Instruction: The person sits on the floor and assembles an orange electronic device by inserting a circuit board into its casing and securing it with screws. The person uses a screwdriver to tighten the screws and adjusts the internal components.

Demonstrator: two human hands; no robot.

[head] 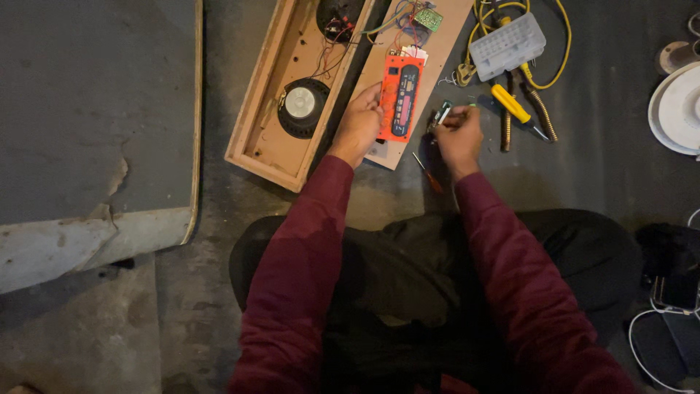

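- Head view: the orange player module (400, 97) lay on a wooden panel (430, 55); the left hand (359, 124) rested against the module's left edge, fingers curled along it.
- Just right of the module, the right hand (459, 131) pinched a small green component (441, 114) between its fingertips.
- Below the module, a red-handled screwdriver (427, 174) lay on the floor; left of it stood an open wooden speaker box (281, 95) with a round speaker (302, 106); well to the right were a yellow-handled screwdriver (514, 106) and a clear plastic case (507, 45).
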